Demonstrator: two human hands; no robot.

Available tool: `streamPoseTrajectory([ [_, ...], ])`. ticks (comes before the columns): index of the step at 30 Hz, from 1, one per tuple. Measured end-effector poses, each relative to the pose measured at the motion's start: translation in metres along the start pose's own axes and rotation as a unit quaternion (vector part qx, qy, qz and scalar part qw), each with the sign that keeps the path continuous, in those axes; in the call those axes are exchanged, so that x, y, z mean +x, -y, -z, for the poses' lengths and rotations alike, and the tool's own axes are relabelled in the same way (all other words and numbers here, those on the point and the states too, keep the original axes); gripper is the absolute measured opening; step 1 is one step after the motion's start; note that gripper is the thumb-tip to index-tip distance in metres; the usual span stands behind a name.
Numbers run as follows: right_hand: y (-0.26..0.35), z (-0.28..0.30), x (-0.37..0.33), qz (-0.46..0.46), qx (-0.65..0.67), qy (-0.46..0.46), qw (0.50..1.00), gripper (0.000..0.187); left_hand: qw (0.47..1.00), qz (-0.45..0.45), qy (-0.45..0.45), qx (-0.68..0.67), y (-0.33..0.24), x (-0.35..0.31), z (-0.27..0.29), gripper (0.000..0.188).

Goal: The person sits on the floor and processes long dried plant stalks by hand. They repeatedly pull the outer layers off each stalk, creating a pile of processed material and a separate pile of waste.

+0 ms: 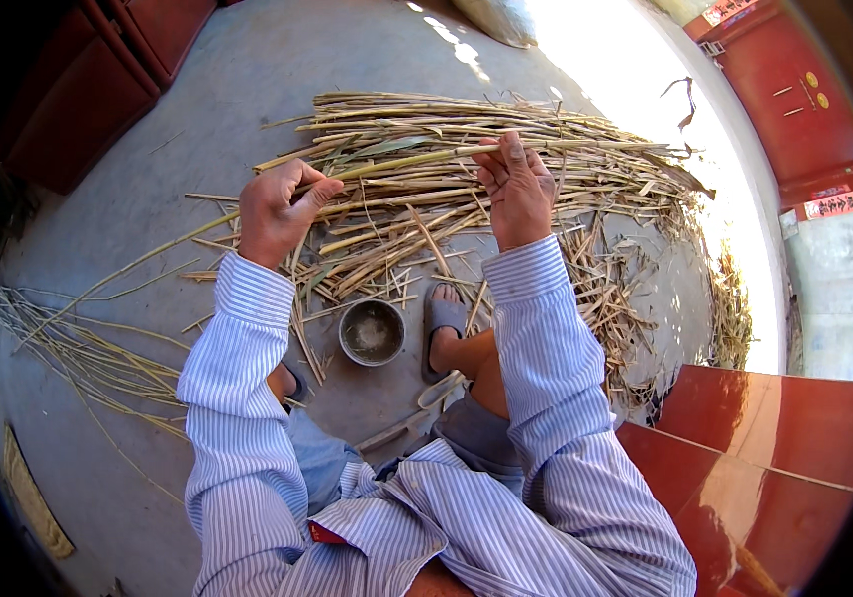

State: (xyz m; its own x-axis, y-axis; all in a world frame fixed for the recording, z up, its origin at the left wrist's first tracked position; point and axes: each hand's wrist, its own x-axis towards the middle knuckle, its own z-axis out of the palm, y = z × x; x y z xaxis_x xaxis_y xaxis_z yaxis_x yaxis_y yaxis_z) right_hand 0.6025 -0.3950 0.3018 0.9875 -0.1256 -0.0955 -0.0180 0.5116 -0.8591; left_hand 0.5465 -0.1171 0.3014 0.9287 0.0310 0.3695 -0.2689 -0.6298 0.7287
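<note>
Both my hands hold one long greenish-yellow reed stalk out in front of me, above a pile of cut stalks. My left hand is closed around it, thumb pressed along its side. Beyond that hand the stalk's thin end runs down to the left. My right hand pinches the stalk between thumb and fingertips, palm partly turned up. Beneath lies the loose pile of dry stalks, spread from left to right. A round metal bowl with murky contents stands on the floor near my feet.
Thin pale stems fan out on the floor at the left. Broken pieces and dry leaves lie at the right. Glossy red furniture is close at lower right, more dark red furniture at upper left. A sack sits at the far edge.
</note>
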Motion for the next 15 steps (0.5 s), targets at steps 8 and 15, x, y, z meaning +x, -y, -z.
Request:
streamPoseTrajectory([
  [8, 0.036, 0.065, 0.03, 0.009, 0.081, -0.105, 0.991, 0.019, 0.954, -0.199, -0.109, 0.193, -0.01, 0.002, 0.058, 0.021],
  [15, 0.027, 0.085, 0.032, -0.007, 0.069, -0.112, 0.991, 0.019, 0.951, -0.167, -0.052, 0.256, 0.015, -0.006, 0.072, 0.023],
])
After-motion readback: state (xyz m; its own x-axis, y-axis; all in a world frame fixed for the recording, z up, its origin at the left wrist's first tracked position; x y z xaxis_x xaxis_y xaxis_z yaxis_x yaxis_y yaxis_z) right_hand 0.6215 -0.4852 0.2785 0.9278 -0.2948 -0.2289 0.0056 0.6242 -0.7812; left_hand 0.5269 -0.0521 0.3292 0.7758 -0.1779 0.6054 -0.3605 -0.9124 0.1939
